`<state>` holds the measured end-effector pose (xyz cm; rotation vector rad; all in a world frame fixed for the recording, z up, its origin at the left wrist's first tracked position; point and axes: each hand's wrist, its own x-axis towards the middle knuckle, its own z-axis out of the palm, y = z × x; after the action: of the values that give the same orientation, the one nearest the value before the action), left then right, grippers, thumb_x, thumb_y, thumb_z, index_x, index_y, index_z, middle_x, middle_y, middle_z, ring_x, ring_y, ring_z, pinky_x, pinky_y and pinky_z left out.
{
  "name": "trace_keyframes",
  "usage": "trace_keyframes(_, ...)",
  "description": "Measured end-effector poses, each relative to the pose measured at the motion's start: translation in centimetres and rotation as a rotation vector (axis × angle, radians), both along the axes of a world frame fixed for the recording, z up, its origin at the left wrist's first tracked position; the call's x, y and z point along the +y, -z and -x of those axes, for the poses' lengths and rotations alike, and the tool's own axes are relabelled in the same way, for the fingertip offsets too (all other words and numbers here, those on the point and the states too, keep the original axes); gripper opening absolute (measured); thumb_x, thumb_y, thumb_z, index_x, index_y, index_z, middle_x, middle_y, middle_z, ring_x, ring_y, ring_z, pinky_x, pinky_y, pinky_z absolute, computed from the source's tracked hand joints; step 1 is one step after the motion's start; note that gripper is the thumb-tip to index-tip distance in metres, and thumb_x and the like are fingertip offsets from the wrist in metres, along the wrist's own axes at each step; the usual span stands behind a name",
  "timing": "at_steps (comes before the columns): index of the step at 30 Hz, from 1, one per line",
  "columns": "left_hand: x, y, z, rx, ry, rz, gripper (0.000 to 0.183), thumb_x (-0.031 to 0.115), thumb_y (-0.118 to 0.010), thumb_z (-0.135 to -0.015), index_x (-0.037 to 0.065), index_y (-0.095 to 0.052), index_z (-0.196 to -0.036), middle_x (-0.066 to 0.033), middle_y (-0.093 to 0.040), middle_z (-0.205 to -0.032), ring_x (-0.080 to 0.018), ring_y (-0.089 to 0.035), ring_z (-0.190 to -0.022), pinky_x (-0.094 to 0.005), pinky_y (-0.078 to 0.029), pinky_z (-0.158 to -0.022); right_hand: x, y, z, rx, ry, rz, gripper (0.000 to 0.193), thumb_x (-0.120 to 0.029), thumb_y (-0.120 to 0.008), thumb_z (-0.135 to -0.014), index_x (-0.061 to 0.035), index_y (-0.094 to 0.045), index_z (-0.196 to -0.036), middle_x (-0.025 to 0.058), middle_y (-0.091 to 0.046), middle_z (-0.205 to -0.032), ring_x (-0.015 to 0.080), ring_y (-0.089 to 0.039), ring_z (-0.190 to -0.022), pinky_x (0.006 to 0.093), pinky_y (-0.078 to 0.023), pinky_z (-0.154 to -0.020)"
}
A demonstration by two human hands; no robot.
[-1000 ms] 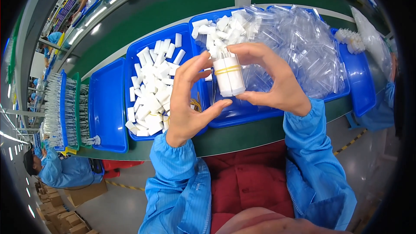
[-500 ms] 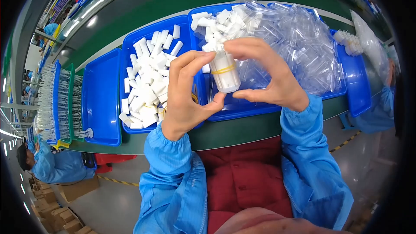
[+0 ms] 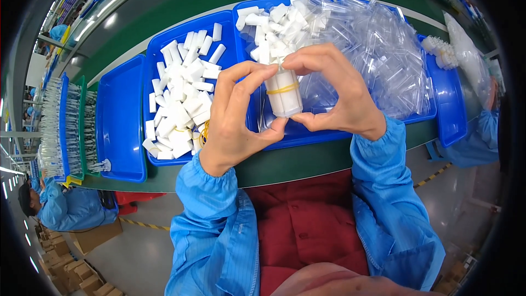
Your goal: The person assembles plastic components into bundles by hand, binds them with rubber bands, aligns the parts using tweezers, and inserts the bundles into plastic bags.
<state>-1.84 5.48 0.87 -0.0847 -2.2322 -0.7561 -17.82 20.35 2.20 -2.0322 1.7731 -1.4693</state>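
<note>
Between my two hands I hold a short cylinder-like bundle (image 3: 286, 98) of white pieces in clear plastic, ringed by a yellow rubber band. My left hand (image 3: 233, 112) is closed on its left side, fingertips at the top and thumb at the bottom. My right hand (image 3: 344, 96) grips it likewise from the right, the fingertips of both hands close together at the top edge. Below the hands lies a blue tray (image 3: 307, 140) of white blocks (image 3: 279, 19) and clear plastic sleeves (image 3: 372, 55). Left of my left hand, another tray (image 3: 156, 44) holds more white blocks (image 3: 181, 93) and yellow rubber bands (image 3: 204, 133).
A bare blue tray (image 3: 121, 120) stands at the left, beside upright blue and green racks (image 3: 66, 126) of thin clear parts. At the right are a blue tray (image 3: 452, 107), white parts (image 3: 440, 53) and a plastic bag (image 3: 468, 55). A co-worker (image 3: 76, 208) sits at far left.
The bundle has turned slightly in my fingers, and my right fingertips have come to meet the left ones at its top. The view has shifted a little.
</note>
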Motion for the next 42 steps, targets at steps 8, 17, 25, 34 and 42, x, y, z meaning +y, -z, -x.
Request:
trace_keyframes(8, 0.8, 0.3, -0.2, 0.077, -0.027, 0.046, 0.077, -0.003, -0.082, -0.057, 0.001, -0.054, -0.129, -0.0171, -0.055, -0.122, -0.0327, -0.057, -0.107, -0.0381, -0.051, -0.088, 0.7, -0.4, -0.1, -0.557, -0.048, -0.141, 0.068, -0.014, -0.084, -0.070, -0.0016, -0.055, -0.130, 0.0128, -0.057, -0.127, 0.0209, -0.059, -0.106, 0.0352, -0.050, -0.093)
trace_keyframes(17, 0.8, 1.3, -0.3, 0.331, -0.082, 0.309, 0.096, 0.010, -0.090, -0.062, 0.005, -0.037, -0.142, -0.0179, -0.053, -0.129, -0.0351, -0.055, -0.117, -0.0444, -0.048, -0.095, 1.9, -2.1, -0.8, -0.037, 0.102, -0.058, 0.060, -0.005, -0.081, -0.067, -0.0042, -0.061, -0.124, 0.0115, -0.062, -0.124, 0.0264, -0.058, -0.116, 0.0363, -0.045, -0.100)
trace_keyframes(25, 1.5, 1.5, -0.9, 0.172, -0.334, 0.173, 0.094, 0.015, -0.088, -0.070, -0.003, -0.032, -0.143, -0.0204, -0.051, -0.133, -0.0356, -0.050, -0.123, -0.0459, -0.038, -0.106, 8.9, -2.4, 0.8, 0.037, 0.414, -0.027, 0.059, -0.005, -0.083, -0.068, -0.0062, -0.062, -0.123, 0.0100, -0.065, -0.116, 0.0254, -0.059, -0.109, 0.0348, -0.046, -0.095)
trace_keyframes(34, 0.9, 1.0, -0.5, 0.313, -0.368, 0.064, 0.072, 0.003, -0.066, -0.084, -0.001, -0.030, -0.146, -0.0204, -0.050, -0.134, -0.0326, -0.049, -0.127, -0.0488, -0.039, -0.109, 28.6, -0.3, 15.7, -0.136, 1.254, 0.418, 0.053, -0.015, -0.080, -0.079, -0.0020, -0.056, -0.124, 0.0129, -0.067, -0.110, 0.0190, -0.066, -0.095, 0.0306, -0.054, -0.083)
trace_keyframes(42, 0.6, 1.1, -0.8, 0.280, -0.406, 0.120, 0.067, -0.002, -0.064, -0.085, 0.000, -0.033, -0.145, -0.0201, -0.049, -0.134, -0.0326, -0.050, -0.126, -0.0481, -0.041, -0.107, 27.6, 6.7, 24.8, -0.013, 1.356, -0.057, 0.053, -0.015, -0.084, -0.072, -0.0036, -0.059, -0.117, 0.0119, -0.066, -0.102, 0.0211, -0.065, -0.086, 0.0341, -0.054, -0.079)
